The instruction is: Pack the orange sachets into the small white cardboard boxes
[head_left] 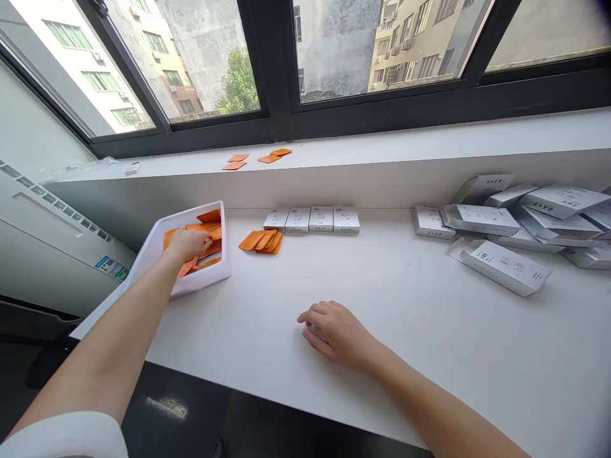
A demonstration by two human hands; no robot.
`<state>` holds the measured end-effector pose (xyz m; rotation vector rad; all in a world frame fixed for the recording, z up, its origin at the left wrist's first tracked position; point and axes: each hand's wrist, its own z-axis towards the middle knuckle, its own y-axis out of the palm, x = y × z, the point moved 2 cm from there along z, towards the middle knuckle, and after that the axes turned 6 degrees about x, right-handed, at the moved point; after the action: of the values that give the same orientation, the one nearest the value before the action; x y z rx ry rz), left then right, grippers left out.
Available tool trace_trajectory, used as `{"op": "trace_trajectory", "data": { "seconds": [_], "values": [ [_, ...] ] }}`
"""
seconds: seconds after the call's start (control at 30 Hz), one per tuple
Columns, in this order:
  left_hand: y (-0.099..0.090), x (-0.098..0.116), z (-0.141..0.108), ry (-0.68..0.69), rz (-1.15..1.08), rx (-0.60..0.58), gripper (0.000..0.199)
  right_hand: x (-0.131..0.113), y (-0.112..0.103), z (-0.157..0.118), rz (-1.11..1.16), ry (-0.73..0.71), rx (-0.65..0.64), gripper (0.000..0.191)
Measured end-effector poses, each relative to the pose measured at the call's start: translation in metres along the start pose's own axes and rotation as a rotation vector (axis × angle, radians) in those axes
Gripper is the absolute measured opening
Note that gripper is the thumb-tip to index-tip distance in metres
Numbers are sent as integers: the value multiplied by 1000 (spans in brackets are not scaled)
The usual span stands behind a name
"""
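My left hand [189, 243] reaches into a white plastic bin [226, 254] at the left of the table. Its fingers are bent closed on an orange sachet [210, 249] among the many others lying there; the fingertips are partly hidden. Just right of the bin lies a small fanned pile of orange sachets [261, 242]. Behind that pile, several closed white boxes [321, 219] stand side by side in a row. Near the table's middle rests my right hand [334, 334], palm down, holding nothing, with its fingers loosely curved and the thumb apart.
Flattish white cartons [506, 264], some with flaps open, are heaped at the right. A few orange sachets [274, 156] lie on the window sill [382, 149] behind the table. A white appliance with a vent [57, 210] stands left of the table.
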<state>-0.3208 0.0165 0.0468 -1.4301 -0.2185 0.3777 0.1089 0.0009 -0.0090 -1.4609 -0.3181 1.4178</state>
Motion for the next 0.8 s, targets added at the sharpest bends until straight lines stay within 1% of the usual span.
{"op": "trace_trajectory", "data": {
  "seconds": [0.07, 0.17, 0.2, 0.27, 0.33, 0.4, 0.43, 0.5, 0.53, 0.6, 0.67, 0.7, 0.73, 0.8],
  "values": [
    [-17, -4, -7, -124, -29, 132, 30, -1, 0, 0, -13, -13, -5, 23],
    [-43, -4, -27, -326, -126, 333, 30, -3, -1, -1, -23, -29, -10, 23],
    [-50, 0, -36, -363, -180, 375, 31, -3, 0, -1, -20, -28, -8, 23],
    [-58, 16, -56, -366, -315, 404, 36, -4, 1, -1, 15, 2, 17, 23],
    [-62, 40, -80, -293, -455, 373, 39, -3, 3, -1, 115, 90, 60, 24],
    [-62, 70, -103, -207, -627, 306, 40, 0, 4, -1, 257, 195, 96, 27],
    [-61, 84, -112, -165, -759, 261, 39, 2, 5, -1, 335, 235, 109, 29],
    [-59, 112, -127, -79, -959, 165, 36, 3, 4, 0, 499, 273, 126, 35],
    [-58, 125, -131, -29, -1010, 115, 34, 3, 4, 1, 586, 276, 133, 37],
    [-53, 149, -136, 92, -987, 4, 32, 1, 3, 2, 758, 285, 139, 41],
    [-44, 171, -138, 212, -913, -100, 33, -1, 4, 3, 858, 319, 142, 39],
    [-39, 180, -139, 251, -880, -113, 33, -1, 4, 4, 873, 345, 146, 36],
    [-34, 188, -140, 274, -844, -82, 32, -1, 5, 4, 870, 375, 157, 33],
    [-25, 201, -144, 322, -746, 77, 31, 2, 6, 4, 853, 432, 208, 30]
  ]
}}
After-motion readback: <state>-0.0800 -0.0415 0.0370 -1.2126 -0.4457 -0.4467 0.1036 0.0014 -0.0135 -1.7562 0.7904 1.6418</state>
